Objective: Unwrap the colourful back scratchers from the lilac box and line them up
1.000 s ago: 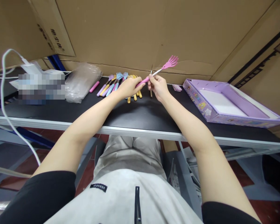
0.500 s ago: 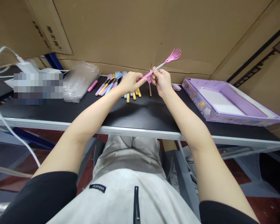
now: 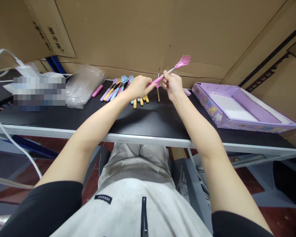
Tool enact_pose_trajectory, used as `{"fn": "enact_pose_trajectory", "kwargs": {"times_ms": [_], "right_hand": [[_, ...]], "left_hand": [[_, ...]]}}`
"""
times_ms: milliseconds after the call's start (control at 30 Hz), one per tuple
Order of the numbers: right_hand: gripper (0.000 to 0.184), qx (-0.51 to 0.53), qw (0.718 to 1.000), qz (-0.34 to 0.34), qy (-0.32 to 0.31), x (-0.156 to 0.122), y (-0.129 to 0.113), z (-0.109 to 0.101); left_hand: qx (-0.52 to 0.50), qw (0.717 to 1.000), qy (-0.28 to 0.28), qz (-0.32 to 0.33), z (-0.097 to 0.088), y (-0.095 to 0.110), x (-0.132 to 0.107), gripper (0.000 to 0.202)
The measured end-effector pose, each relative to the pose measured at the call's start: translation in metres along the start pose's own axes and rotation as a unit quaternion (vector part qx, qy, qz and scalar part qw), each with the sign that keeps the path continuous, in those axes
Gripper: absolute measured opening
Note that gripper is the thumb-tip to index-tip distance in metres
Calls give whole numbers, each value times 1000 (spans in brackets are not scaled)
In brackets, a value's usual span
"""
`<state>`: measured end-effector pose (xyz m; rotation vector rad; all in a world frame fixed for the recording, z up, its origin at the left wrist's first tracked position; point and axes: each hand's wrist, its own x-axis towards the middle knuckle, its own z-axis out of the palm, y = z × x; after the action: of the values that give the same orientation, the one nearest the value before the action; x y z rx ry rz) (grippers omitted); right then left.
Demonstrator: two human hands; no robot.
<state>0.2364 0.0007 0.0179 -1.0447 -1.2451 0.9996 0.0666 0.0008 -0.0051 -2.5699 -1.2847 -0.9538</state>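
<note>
A pink back scratcher (image 3: 183, 61) with a hand-shaped head and metal shaft is held up above the table, slanting up to the right. My left hand (image 3: 138, 87) is closed round the end of its pink handle. My right hand (image 3: 173, 84) pinches it where the handle meets the shaft. Below lie a metal rod (image 3: 158, 96) and another pink claw head (image 3: 158, 85), partly hidden. Several back scratchers with purple, yellow and blue handles (image 3: 114, 93) lie left of and behind my left hand. Yellow handle ends (image 3: 141, 102) stick out below it.
A loose pink handle (image 3: 97, 91) lies beside a pile of clear plastic bags (image 3: 84, 86). An open purple box (image 3: 227, 121) stands at the right of the black table (image 3: 148, 123). A white cable (image 3: 2, 117) hangs at left. Cardboard (image 3: 138, 36) walls the back.
The pink head has dipped slightly, and my right hand has shifted a little to the right. Both hands keep hold of the back scratcher.
</note>
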Motion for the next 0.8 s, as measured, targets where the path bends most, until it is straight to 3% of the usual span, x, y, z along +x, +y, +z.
{"fn": "enact_pose_trajectory", "kwargs": {"times_ms": [267,800], "right_hand": [[46,-16,1000,13,7,5,-1,-5],[50,1,998,47,31,9,-2,-5]], "left_hand": [[94,995,-19,-21,-9,19,-5,42],[56,997,-45,-40,-7,27,-1,37]]}}
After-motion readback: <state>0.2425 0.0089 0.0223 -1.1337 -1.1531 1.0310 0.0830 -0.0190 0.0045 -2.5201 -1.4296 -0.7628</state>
